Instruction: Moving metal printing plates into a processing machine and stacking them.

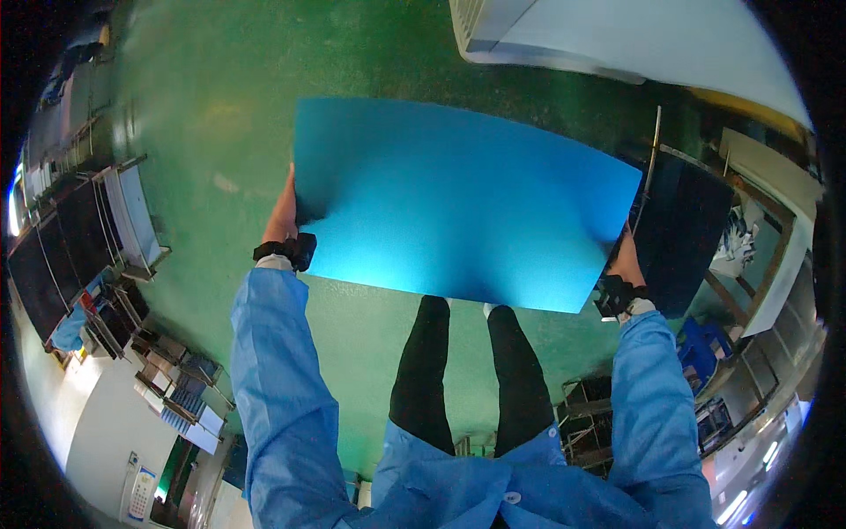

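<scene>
A large flat blue sheet [467, 203] with a smooth, shiny face spans the space before me, held level above the floor. At its left edge, my left hand [283, 212] grips the side, the fingers mostly hidden beneath the sheet. The opposite short edge is held by my right hand [627, 259], whose fingers are also largely out of sight under it. The sheet tilts slightly, its right end nearer to me than its left. Both wrists carry black strapped devices, and my sleeves are blue.
Green floor [203, 132] lies under and around me. A white cabinet-like body [599, 40] stands at the far right. Close beyond my right hand are a dark panel [679, 234] on a rack and a workbench [775, 264]. Racks with panels [132, 216] stand on the left.
</scene>
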Demonstrator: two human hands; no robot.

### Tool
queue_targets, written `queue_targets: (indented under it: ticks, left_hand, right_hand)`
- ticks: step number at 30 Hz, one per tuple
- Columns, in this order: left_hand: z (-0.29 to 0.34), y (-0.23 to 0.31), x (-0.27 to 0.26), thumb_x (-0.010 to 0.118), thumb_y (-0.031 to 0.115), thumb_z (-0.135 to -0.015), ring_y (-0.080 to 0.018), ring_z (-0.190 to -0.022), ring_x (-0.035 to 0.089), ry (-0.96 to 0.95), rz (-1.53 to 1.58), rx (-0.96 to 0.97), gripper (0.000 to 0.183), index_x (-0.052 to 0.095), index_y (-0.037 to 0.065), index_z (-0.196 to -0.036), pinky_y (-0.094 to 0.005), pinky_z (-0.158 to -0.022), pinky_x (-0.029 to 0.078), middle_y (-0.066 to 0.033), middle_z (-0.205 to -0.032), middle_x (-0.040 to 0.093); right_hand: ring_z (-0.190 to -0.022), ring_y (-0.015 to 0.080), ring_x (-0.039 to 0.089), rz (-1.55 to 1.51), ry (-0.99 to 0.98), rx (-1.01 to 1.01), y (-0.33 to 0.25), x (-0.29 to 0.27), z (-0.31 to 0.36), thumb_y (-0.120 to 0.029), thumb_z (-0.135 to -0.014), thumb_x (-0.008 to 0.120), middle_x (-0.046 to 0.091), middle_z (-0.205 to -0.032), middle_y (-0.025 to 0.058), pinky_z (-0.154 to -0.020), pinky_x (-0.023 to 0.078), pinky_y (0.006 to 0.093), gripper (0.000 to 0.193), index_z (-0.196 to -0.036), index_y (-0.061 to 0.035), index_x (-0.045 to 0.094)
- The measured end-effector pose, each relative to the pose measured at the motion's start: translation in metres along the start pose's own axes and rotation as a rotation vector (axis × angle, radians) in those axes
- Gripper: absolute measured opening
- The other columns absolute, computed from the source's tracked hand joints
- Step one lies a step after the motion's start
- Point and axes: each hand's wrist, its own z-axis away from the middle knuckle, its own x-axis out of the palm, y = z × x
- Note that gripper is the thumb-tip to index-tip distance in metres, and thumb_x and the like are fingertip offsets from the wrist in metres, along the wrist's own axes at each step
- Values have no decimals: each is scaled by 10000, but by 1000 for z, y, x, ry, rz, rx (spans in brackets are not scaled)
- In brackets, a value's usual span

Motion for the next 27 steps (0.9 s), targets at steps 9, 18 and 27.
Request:
queue_targets:
  ticks: [9, 18, 27]
  left_hand:
    - [57, -49, -9, 433, 581, -997, -169, -1029, 656, -5, 94, 20, 600, 593, 107, -1327, -336, -872, 526, -36, -1219, 670]
    - [172, -105, -49, 527, 456, -991, -156, -955, 658, 50, 332, -10, 472, 618, 80, -1262, -333, -837, 527, -36, -1111, 687]
    - [306, -84, -59, 548, 414, -990, -205, -1149, 565, 209, 45, 110, 576, 498, -19, -1366, -326, -957, 462, -123, -1274, 596]
  right_hand:
    - [-1115, 248, 603, 1035, -173, -402, 3, -49, -16, -68, -893, 655, 619, -1236, 132, -989, 478, 377, 541, -1389, -9, 448]
    - [-1164, 244, 570, 905, -272, -482, -7, -46, 88, -96, -820, 732, 562, -1292, 166, -1037, 449, 392, 755, -1444, 47, 331]
    - [-953, 266, 651, 121, 223, 128, -56, -20, 224, -531, -987, 434, 679, -1115, 73, -836, 545, 422, 529, -1237, -103, 622]
